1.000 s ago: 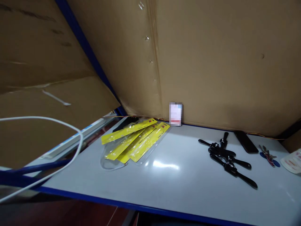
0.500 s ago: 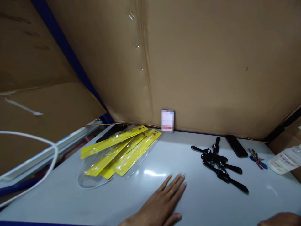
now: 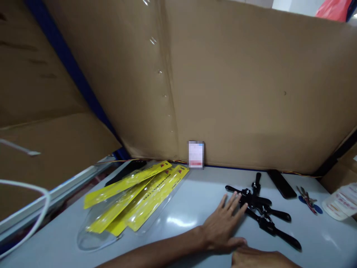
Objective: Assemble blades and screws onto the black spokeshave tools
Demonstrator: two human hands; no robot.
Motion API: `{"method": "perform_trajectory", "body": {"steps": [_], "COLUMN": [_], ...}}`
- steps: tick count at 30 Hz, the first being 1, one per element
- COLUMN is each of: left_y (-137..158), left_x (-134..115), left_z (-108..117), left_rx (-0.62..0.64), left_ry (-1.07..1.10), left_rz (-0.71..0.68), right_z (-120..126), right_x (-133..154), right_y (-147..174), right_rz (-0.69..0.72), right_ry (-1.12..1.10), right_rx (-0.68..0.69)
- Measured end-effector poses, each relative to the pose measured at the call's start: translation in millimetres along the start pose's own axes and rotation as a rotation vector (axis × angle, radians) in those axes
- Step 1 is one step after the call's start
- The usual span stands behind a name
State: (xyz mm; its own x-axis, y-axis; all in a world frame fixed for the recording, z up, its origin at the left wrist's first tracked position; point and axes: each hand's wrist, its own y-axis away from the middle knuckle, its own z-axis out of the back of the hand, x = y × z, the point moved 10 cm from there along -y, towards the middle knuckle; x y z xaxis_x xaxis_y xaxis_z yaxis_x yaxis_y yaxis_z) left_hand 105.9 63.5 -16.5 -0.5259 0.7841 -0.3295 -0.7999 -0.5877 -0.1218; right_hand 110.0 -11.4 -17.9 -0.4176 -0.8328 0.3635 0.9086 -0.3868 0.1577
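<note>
My left hand [image 3: 225, 225] lies with fingers spread at the left side of a group of black spokeshaves [image 3: 267, 225]. Its fingertips reach the handles of the nearest ones; whether they touch is hard to tell. Several of these two-handled tools lie crossed over each other on the grey table [image 3: 200, 191]. At the bottom edge, my right hand [image 3: 263, 258] is close beside the left thumb, cut off by the frame, and its fingers are hidden. Yellow cards [image 3: 158, 201] in clear plastic packaging lie fanned out to the left.
A phone-like upright screen [image 3: 196, 154] leans against the cardboard wall [image 3: 237, 93]. Toward the right are a black flat object [image 3: 282, 184], keys [image 3: 306, 197] and a white bottle [image 3: 340, 203]. A white cable [image 3: 46, 208] curves at the left edge.
My left hand has moved right, from bare table to the spokeshaves. My right hand has come left, close to it. The view has tilted up slightly.
</note>
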Motion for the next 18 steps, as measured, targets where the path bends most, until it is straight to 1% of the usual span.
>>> {"method": "perform_trajectory", "body": {"steps": [1, 2, 3, 4, 6, 7, 9, 11, 14, 16, 18], "left_y": [-11.4, -21.7, -30.8, -38.7, -50.9, -55.3, -61.7, -66.2, -70.2, -71.0, -70.6], "left_x": [-1.8, -2.8, -3.4, -3.2, -3.6, -6.1, -9.1, -10.0, -10.1, -9.5, -9.6], "left_z": [-0.2, -0.2, -1.3, -2.1, 3.8, 8.8, 17.9, 21.5, 18.0, 14.6, 11.9], "left_rx": [-0.024, -0.042, -0.041, -0.034, -0.072, -0.105, -0.166, -0.195, -0.209, -0.229, -0.255], "left_ry": [-0.010, -0.023, -0.030, -0.035, -0.060, -0.075, -0.085, -0.077, -0.074, -0.101, -0.144], "left_rz": [-0.024, -0.039, -0.047, -0.045, -0.031, -0.038, -0.028, -0.011, -0.011, -0.015, -0.023], "right_z": [1.4, 10.7, 23.6, 38.9, 61.3, 66.8, 63.5, 52.3, 48.4, 49.0, 49.4], "right_x": [2.3, 6.8, 11.9, 13.2, 6.2, 0.4, -7.9, -9.7, -3.5, -8.2, -9.5], "right_y": [-17.7, -33.1, -45.5, -54.8, -64.0, -65.0, -65.5, -65.9, -56.0, -46.1, -38.9], "right_rz": [0.000, 0.015, 0.034, 0.019, -0.077, -0.130, -0.170, -0.105, 0.098, 0.122, 0.137], "right_ry": [0.026, 0.013, -0.032, -0.098, -0.166, -0.180, -0.178, -0.130, -0.037, -0.007, 0.042], "right_rx": [0.058, 0.056, 0.027, -0.030, -0.137, -0.187, -0.250, -0.329, -0.628, -0.823, -0.960]}}
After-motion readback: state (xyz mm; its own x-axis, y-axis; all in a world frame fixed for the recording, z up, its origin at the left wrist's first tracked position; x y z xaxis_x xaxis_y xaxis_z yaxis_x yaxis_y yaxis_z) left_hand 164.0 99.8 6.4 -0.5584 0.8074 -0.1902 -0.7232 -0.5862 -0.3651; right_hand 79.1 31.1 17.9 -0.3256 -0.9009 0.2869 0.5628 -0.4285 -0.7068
